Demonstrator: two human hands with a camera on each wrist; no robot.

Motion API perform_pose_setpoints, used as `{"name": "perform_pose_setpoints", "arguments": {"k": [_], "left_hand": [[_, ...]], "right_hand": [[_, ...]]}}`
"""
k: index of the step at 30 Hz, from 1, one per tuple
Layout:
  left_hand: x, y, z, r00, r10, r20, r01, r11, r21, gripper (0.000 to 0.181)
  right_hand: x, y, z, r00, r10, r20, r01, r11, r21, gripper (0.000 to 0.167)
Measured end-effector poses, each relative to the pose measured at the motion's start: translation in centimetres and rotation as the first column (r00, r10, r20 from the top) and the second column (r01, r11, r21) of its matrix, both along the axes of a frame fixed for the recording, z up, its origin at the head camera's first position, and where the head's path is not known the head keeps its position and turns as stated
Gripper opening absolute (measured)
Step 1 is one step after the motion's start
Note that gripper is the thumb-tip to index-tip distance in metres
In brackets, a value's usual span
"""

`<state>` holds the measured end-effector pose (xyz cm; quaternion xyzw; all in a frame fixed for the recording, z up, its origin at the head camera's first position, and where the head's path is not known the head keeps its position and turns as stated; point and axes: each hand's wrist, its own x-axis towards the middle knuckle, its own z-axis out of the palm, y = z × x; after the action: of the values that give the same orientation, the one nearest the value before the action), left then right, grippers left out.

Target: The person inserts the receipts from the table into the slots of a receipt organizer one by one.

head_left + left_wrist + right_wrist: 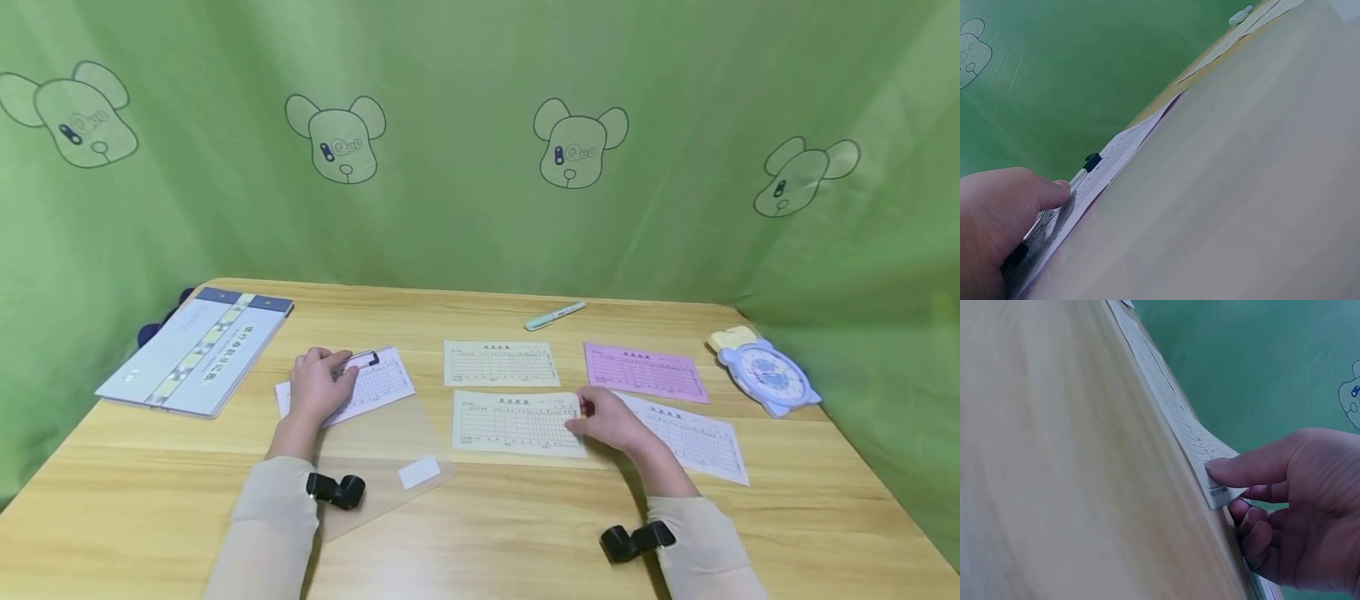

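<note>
Green curtain point(450, 237) behind table point(487, 533). Your left grip point(318, 385) holds clip point(365, 361) on clipboard point(363, 492); white slip point(386, 382) under it, seemingly done. Your right grip point(613, 422) pinches nearer green slip point(517, 425), unclipped. Likely remaining too, beyond right grip: farther green slip point(500, 364), pink slip point(645, 372); just beside: loose white slip point(697, 439).

Between the sleeves point(272, 517), the desk's point(480, 542) near edge is passable; slips point(513, 427) obstruct toward the far edge, folder point(197, 350) and clock point(770, 377) its corners.

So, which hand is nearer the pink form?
Right. The right hand is just in front of the pink form; the left hand is well to its left.
</note>
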<state>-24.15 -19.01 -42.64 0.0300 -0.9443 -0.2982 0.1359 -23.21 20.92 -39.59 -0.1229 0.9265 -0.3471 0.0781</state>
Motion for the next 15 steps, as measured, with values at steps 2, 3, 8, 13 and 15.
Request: {"name": "perform_pose_setpoints", "arguments": {"k": [2, 3, 8, 13, 15], "left_hand": [[0.0, 0.0, 0.1, 1.000, 0.003, 0.001, -0.003, 1.000, 0.004, 0.038], [0.0, -0.1, 0.1, 1.000, 0.003, 0.002, -0.003, 1.000, 0.004, 0.038], [0.0, -0.1, 0.1, 1.000, 0.001, -0.003, -0.001, 1.000, 0.004, 0.038], [0.0, -0.1, 0.0, 1.000, -0.001, -0.009, 0.001, 1.000, 0.002, 0.038], [0.0, 0.0, 0.0, 1.000, -0.001, -0.009, 0.001, 1.000, 0.001, 0.038]], "right_hand": [[0.0, 0.0, 0.1, 1.000, -0.005, 0.009, 0.005, 1.000, -0.015, 0.018], [0.0, 0.0, 0.2, 1.000, -0.008, 0.014, 0.008, 1.000, -0.029, 0.018], [0.1, 0.2, 0.5, 1.000, -0.003, -0.003, 0.002, 0.990, -0.138, 0.008], [0.1, 0.6, 1.0, 0.999, -0.042, -0.028, 0.036, 0.982, -0.187, 0.011], [0.1, 0.6, 1.2, 0.998, -0.056, -0.026, 0.050, 0.979, -0.196, 0.014]]}}
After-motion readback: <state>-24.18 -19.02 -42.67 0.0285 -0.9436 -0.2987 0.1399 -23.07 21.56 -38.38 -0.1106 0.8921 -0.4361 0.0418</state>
